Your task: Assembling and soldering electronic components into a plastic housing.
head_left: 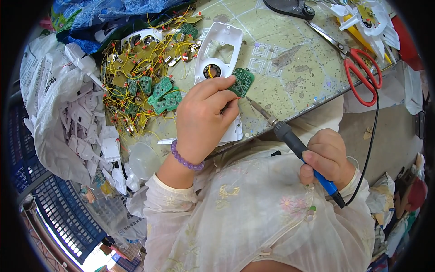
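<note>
In the head view, the left hand has its grip clamped on a green circuit board over the counter, beside a white casing. The right hand has its grip closed around a soldering iron, its tip near the board's lower edge. Scissors lie farther right.

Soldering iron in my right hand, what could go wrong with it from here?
The soldering iron points close to your left hand, which pinches the green circuit board; if it's hot, a slip might burn either. Its black cord runs by the red-handled scissors and could snag.
</note>
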`<act>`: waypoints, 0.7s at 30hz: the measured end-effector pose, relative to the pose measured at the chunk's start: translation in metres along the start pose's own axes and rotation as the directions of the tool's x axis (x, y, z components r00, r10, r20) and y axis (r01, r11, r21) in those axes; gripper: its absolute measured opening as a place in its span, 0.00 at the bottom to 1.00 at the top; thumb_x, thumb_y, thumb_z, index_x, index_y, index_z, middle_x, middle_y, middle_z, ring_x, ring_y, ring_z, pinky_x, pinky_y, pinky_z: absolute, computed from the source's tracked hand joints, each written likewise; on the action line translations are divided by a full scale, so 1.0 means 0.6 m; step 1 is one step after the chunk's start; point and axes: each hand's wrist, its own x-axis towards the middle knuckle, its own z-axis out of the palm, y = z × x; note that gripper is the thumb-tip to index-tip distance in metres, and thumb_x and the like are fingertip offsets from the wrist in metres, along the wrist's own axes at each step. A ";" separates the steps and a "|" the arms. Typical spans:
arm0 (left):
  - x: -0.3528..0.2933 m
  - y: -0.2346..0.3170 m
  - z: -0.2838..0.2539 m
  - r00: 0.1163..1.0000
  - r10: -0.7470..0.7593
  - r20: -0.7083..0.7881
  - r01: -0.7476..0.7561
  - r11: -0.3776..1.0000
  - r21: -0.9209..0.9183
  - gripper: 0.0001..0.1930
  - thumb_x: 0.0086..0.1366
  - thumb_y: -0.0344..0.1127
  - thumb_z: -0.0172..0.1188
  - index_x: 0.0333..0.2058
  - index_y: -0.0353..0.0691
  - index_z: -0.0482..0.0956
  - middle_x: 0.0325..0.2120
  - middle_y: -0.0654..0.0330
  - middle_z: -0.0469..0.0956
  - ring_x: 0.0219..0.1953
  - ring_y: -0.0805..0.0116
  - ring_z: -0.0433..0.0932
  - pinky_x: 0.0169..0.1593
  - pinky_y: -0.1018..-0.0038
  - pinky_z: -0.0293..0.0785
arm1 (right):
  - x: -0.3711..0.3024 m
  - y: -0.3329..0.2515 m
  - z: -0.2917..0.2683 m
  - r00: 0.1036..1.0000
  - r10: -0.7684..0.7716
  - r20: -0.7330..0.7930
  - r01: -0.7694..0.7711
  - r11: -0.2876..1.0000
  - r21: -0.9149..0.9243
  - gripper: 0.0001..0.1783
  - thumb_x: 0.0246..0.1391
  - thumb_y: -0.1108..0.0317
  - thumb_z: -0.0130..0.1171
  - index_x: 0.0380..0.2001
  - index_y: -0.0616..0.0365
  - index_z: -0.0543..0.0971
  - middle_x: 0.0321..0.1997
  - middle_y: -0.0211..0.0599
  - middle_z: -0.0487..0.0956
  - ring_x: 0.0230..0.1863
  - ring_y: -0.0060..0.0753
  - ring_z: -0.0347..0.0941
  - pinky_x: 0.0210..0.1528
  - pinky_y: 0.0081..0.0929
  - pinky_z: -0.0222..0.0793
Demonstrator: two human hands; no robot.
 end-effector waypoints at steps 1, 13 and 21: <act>0.000 -0.001 0.001 1.000 0.001 0.000 -0.001 1.000 0.000 0.05 0.46 0.24 0.65 0.25 0.37 0.81 0.37 0.59 0.82 0.37 0.61 0.80 0.40 0.70 0.75 | 0.000 0.000 -0.001 1.000 0.003 0.001 -0.003 1.000 -0.003 0.14 0.40 0.72 0.62 0.35 0.59 0.74 0.21 0.28 0.70 0.18 0.29 0.66 0.16 0.24 0.58; -0.001 0.012 -0.024 0.996 0.094 0.004 -0.094 0.992 0.089 0.06 0.49 0.27 0.66 0.29 0.38 0.81 0.37 0.58 0.80 0.44 0.55 0.77 0.46 0.65 0.74 | -0.005 0.005 -0.027 0.992 0.108 -0.067 -0.109 0.994 -0.016 0.15 0.47 0.72 0.59 0.40 0.59 0.72 0.24 0.34 0.72 0.18 0.36 0.68 0.19 0.30 0.64; -0.025 0.028 -0.036 0.998 -0.069 0.005 0.068 0.995 0.077 0.05 0.53 0.27 0.64 0.30 0.40 0.82 0.28 0.61 0.78 0.33 0.61 0.75 0.38 0.66 0.68 | 0.001 0.026 0.012 0.937 0.201 -0.285 -0.164 0.975 0.148 0.16 0.57 0.68 0.57 0.47 0.61 0.70 0.27 0.41 0.74 0.24 0.31 0.71 0.25 0.27 0.67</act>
